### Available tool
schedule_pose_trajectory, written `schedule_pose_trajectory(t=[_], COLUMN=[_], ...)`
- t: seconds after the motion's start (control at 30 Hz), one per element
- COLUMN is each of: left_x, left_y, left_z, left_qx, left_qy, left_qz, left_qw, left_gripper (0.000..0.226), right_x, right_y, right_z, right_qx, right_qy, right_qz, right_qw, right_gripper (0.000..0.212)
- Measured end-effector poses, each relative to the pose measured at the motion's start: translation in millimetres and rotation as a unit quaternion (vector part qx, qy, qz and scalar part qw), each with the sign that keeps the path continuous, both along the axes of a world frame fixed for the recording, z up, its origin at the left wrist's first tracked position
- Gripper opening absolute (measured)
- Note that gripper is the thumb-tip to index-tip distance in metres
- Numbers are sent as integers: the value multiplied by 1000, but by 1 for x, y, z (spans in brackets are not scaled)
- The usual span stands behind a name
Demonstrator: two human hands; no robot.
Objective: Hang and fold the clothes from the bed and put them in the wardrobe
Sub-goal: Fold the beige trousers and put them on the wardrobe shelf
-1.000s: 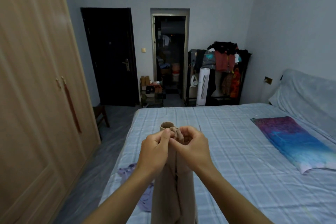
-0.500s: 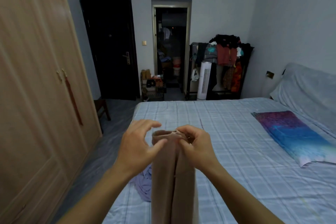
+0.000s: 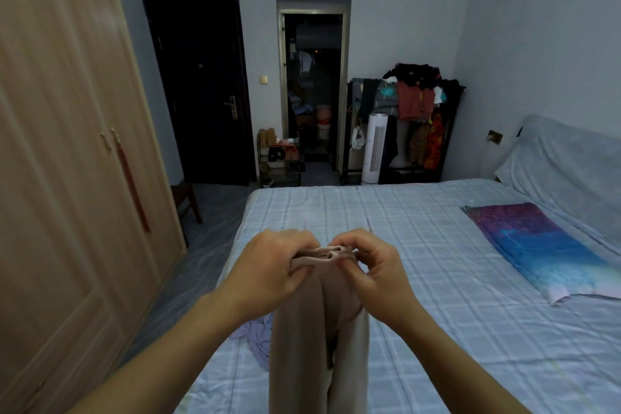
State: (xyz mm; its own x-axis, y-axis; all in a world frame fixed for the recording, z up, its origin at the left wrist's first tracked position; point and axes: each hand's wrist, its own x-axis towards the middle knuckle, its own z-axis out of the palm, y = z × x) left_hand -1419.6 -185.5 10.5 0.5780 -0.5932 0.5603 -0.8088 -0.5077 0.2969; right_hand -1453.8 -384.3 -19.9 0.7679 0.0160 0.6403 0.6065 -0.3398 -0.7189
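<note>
The beige garment (image 3: 316, 339) hung straight down in front of the person, over the near edge of the bed (image 3: 420, 296), its top hem bunched into a few soft layered folds and its two long panels falling side by side with a dark slit between them, running out of view at the bottom. Both forearms reached forward and slightly upward from the lower corners, converging at the hem, wrists level with each other. The left hand (image 3: 268, 270) was curled, fingers wrapped over the left end of the hem and thumb beneath, gripping the cloth. The right hand (image 3: 376, 267) was curled too, fingertips and thumb pinching the right end of the hem, just beside the left hand. Behind the garment, at the bed's near left edge, a lilac cloth (image 3: 257, 336) lay crumpled and partly hidden. Farther right on the bed's checked sheet lay a purple and blue cloth (image 3: 541, 249), flat, near a covered pillow (image 3: 571, 161). Left of the bed stood the wardrobe (image 3: 67, 161), doors closed, a red tassel (image 3: 132, 185) hanging from one handle. Beyond the bed's far end stood a dark door (image 3: 201, 91), an open doorway (image 3: 312, 91), a white tower fan (image 3: 376, 148) and a loaded clothes rack (image 3: 413, 111).
</note>
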Motion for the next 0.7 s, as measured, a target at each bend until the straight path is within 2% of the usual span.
schedule_pose_trajectory(t=[0.1, 0.3, 0.43, 0.57, 0.63, 0.7], left_x=[-4, -7, -7, -6, -5, -4], left_y=[-2, -5, -7, -5, -3, -3], left_z=[0, 8, 14, 22, 27, 33], left_qx=[25, 11, 25, 6, 0, -5], left_qy=[-52, 9, 53, 56, 56, 57], left_qz=[21, 4, -10, 1, 5, 6], left_qw=[998, 1000, 998, 998, 998, 998], left_gripper=[13, 11, 9, 9, 10, 10], right_x=[-4, -10, -14, -22, -25, -25], right_y=[-2, -3, -1, -3, -5, -9], right_z=[-5, -23, -41, -65, -74, -78], right_qx=[2, -28, -23, 50, 57, 42], right_qy=[-11, -4, 24, 48, 25, -13], right_qz=[-2, -11, -3, -8, -52, -71], right_qw=[1000, 1000, 999, 998, 997, 997], right_gripper=[19, 22, 35, 58, 55, 41])
